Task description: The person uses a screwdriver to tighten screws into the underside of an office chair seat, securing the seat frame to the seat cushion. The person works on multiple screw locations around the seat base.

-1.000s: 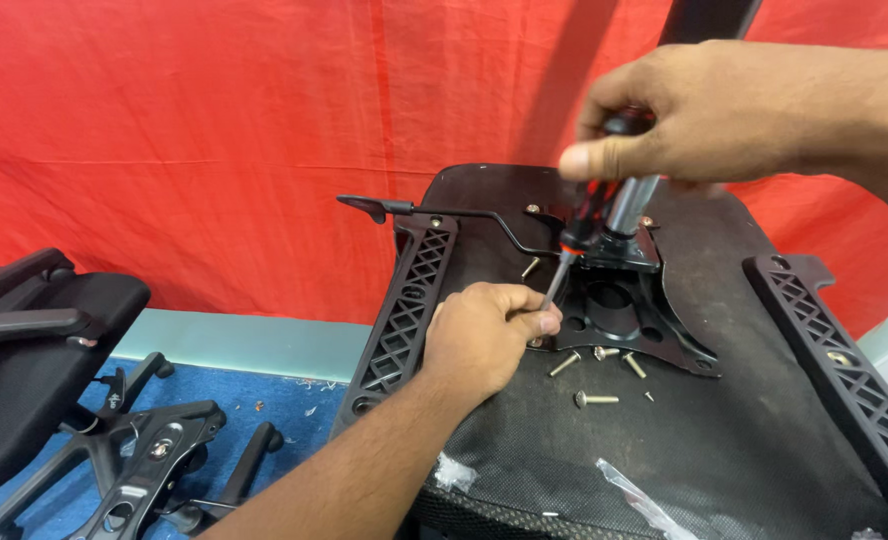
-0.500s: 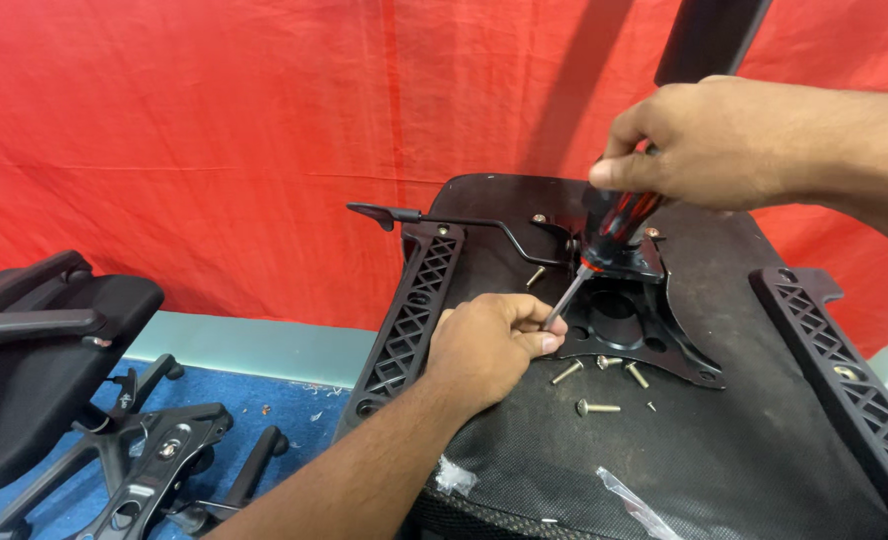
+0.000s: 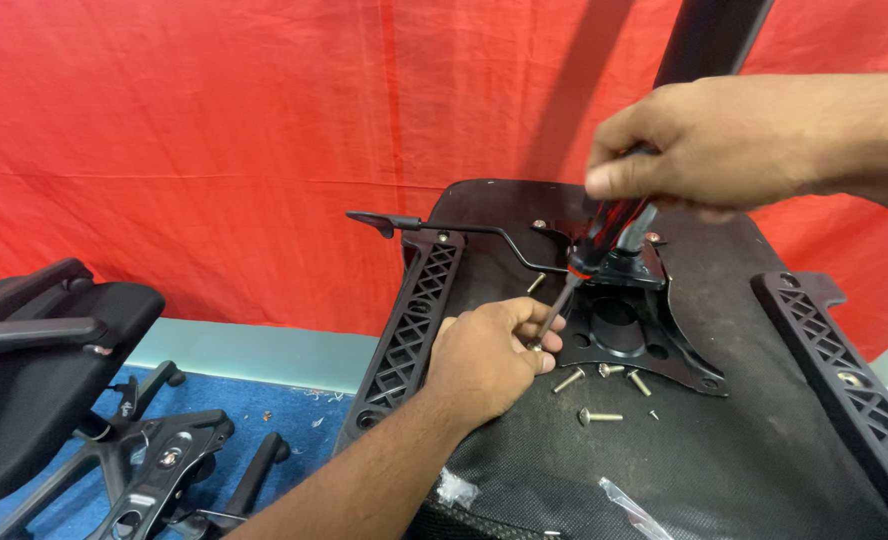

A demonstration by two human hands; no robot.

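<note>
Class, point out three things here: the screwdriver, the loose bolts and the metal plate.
screwdriver [image 3: 604, 235], head view, handle
loose bolts [image 3: 600, 416], head view, shank of nearest bolt
metal plate [image 3: 654, 350], head view, flat right part

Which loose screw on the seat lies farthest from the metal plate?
The long screw lying alone, crosswise, nearest the camera; the other screws cluster against the plate's edge.

Five loose bolts [image 3: 600, 416], two armrests [image 3: 407, 325]
</note>
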